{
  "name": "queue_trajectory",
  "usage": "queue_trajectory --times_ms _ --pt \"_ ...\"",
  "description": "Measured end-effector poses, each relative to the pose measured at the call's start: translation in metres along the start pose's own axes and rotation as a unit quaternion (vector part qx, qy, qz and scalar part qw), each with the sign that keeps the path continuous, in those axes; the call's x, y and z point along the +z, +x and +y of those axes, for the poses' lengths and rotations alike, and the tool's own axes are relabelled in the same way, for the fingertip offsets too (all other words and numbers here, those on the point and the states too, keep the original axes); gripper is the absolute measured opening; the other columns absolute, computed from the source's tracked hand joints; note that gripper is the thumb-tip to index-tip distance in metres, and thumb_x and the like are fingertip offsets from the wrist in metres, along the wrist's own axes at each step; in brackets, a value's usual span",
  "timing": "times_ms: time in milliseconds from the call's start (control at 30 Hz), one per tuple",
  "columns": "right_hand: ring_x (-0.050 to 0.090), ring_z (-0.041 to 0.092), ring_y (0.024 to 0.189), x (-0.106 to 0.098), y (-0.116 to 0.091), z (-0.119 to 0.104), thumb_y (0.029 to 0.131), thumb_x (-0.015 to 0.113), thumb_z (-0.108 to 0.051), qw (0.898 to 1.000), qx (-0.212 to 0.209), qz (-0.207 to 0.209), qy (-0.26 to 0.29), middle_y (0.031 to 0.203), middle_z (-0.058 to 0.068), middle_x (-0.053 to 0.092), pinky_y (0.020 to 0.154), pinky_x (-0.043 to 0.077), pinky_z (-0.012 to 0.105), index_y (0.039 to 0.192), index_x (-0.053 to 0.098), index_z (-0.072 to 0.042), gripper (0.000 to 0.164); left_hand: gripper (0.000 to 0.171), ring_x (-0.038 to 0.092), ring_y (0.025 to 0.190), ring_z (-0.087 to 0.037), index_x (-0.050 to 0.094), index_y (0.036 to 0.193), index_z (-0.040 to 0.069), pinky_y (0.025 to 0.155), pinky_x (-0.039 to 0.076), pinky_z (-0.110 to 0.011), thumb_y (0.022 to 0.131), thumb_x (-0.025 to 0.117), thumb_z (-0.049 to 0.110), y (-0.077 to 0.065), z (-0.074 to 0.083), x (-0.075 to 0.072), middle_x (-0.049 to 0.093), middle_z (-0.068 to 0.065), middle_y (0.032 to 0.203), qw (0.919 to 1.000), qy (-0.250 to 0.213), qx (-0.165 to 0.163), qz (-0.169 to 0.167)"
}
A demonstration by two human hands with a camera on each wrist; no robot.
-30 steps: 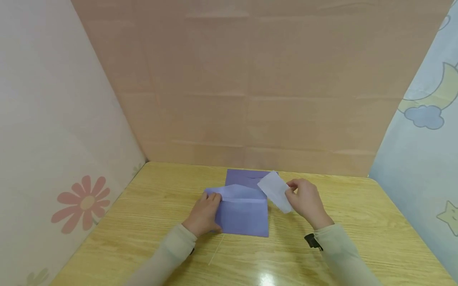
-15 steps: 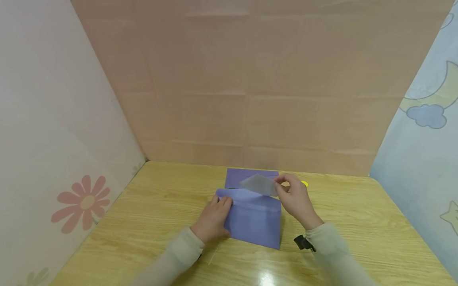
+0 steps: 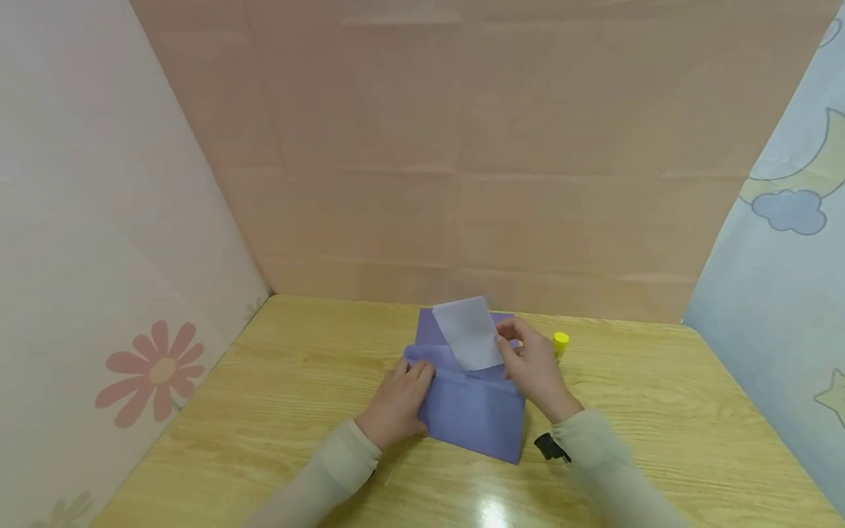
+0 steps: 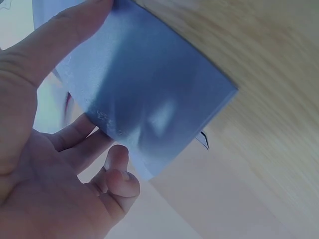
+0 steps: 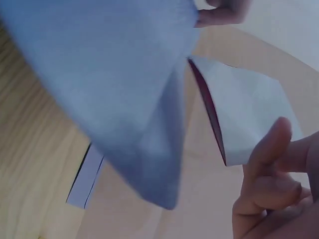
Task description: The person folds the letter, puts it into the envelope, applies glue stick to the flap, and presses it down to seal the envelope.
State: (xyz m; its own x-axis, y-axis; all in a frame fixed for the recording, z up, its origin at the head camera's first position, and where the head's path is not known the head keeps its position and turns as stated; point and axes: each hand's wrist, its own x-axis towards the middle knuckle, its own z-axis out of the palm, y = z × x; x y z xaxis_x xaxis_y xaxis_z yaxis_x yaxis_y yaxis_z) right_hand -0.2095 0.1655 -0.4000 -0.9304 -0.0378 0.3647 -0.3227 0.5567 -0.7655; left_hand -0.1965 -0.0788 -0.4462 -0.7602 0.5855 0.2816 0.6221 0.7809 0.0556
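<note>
A purple envelope (image 3: pixel 475 422) is held up off the table, tilted, its flap raised. My left hand (image 3: pixel 397 407) grips its left edge; in the left wrist view the thumb lies on one face of the envelope (image 4: pixel 144 74) and fingers show beyond its edge. Above the envelope's mouth is a folded white card (image 3: pixel 466 334), pinched at its right side between the thumb and fingers of my right hand (image 3: pixel 536 368). A reddish inner side shows along the fold gap of the card (image 5: pixel 254 107) in the right wrist view. The card's lower corner overlaps the flap.
A second purple envelope (image 3: pixel 429 323) lies at the table's back edge, partly covered. Behind my right hand stands a yellow-capped object (image 3: pixel 561 342), mostly hidden. The wooden table (image 3: pixel 317 367) meets an orange-brown paper backdrop (image 3: pixel 370 220), with patterned panels either side.
My right hand has brought the white card leftward over the envelope's mouth and turned it. The left hand has shifted the envelope right and tilted it. The yellow-capped object has come into view.
</note>
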Motion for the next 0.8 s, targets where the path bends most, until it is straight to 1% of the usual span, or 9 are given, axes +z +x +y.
queue_trajectory --times_ms 67,133,267,367,433,533,600,700,800 --pt "0.065 0.021 0.061 0.004 0.001 0.004 0.098 0.061 -0.009 0.999 -0.017 -0.001 -0.033 0.100 0.013 0.068 0.052 0.054 0.030 0.112 0.066 -0.004 0.015 0.080 0.042 0.092 -0.022 0.051 0.113 0.010 0.073 0.047 -0.034 0.053 0.100 0.028 0.001 0.001 0.000 0.055 -0.002 0.108 1.0000 0.005 0.000 -0.001" --pt "0.066 0.022 0.068 0.007 0.000 0.008 0.096 0.063 -0.006 0.996 -0.040 0.001 -0.079 0.098 0.012 0.071 0.058 0.054 0.031 0.110 0.069 -0.003 0.016 0.081 0.043 0.094 -0.022 0.051 0.115 0.010 0.074 0.047 -0.035 0.054 0.100 0.028 0.001 0.001 0.001 0.056 -0.002 0.111 1.0000 0.008 0.000 -0.002" --pt "0.068 0.024 0.078 0.012 -0.002 0.014 0.093 0.066 -0.003 0.983 -0.085 -0.008 -0.164 0.098 0.011 0.074 0.067 0.055 0.037 0.108 0.073 -0.003 0.017 0.083 0.043 0.094 -0.022 0.052 0.118 0.010 0.074 0.047 -0.035 0.054 0.100 0.029 0.001 0.002 0.002 0.055 -0.003 0.114 0.9999 0.008 -0.007 -0.002" --pt "0.070 0.026 0.082 0.015 -0.005 0.016 0.092 0.066 -0.001 0.974 -0.101 -0.029 -0.199 0.098 0.011 0.075 0.070 0.056 0.041 0.106 0.074 -0.003 0.017 0.084 0.044 0.096 -0.022 0.052 0.120 0.010 0.075 0.048 -0.035 0.055 0.100 0.029 0.002 0.003 0.002 0.055 -0.004 0.117 0.9999 0.006 -0.016 -0.004" --pt "0.071 0.028 0.087 0.017 -0.007 0.015 0.092 0.066 0.000 0.971 -0.105 -0.044 -0.208 0.099 0.011 0.075 0.073 0.056 0.042 0.106 0.075 -0.003 0.017 0.085 0.045 0.098 -0.023 0.052 0.123 0.010 0.077 0.049 -0.037 0.056 0.100 0.030 0.002 0.003 0.001 0.055 -0.006 0.120 0.9997 0.004 -0.022 -0.006" --pt "0.071 0.027 0.088 0.020 -0.009 0.013 0.092 0.067 -0.001 0.967 -0.103 -0.068 -0.221 0.100 0.009 0.075 0.073 0.056 0.042 0.106 0.076 -0.005 0.017 0.086 0.047 0.102 -0.025 0.052 0.126 0.009 0.082 0.050 -0.039 0.057 0.100 0.030 0.002 0.004 0.001 0.054 -0.009 0.125 0.9995 0.003 -0.030 -0.006" --pt "0.070 0.025 0.087 0.023 -0.010 0.011 0.092 0.068 -0.003 0.967 -0.099 -0.087 -0.218 0.099 0.008 0.075 0.072 0.056 0.040 0.105 0.077 -0.006 0.016 0.087 0.048 0.105 -0.027 0.052 0.127 0.010 0.083 0.050 -0.040 0.057 0.100 0.030 0.001 0.005 0.001 0.053 -0.011 0.127 0.9995 0.004 -0.031 -0.005" --pt "0.067 0.017 0.083 0.027 -0.010 0.008 0.089 0.073 -0.008 0.972 -0.069 -0.119 -0.188 0.097 0.004 0.074 0.071 0.055 0.036 0.106 0.076 -0.007 0.017 0.088 0.050 0.107 -0.029 0.051 0.128 0.010 0.084 0.051 -0.041 0.058 0.099 0.030 0.001 0.005 0.002 0.052 -0.014 0.130 0.9996 0.008 -0.028 0.002" --pt "0.065 0.013 0.081 0.028 -0.011 0.005 0.085 0.078 -0.012 0.978 -0.025 -0.136 -0.153 0.096 0.002 0.072 0.069 0.054 0.034 0.110 0.074 -0.009 0.026 0.089 0.051 0.109 -0.031 0.051 0.133 0.010 0.084 0.052 -0.042 0.060 0.098 0.028 0.001 0.004 0.004 0.050 -0.016 0.132 0.9994 0.006 -0.029 0.021"
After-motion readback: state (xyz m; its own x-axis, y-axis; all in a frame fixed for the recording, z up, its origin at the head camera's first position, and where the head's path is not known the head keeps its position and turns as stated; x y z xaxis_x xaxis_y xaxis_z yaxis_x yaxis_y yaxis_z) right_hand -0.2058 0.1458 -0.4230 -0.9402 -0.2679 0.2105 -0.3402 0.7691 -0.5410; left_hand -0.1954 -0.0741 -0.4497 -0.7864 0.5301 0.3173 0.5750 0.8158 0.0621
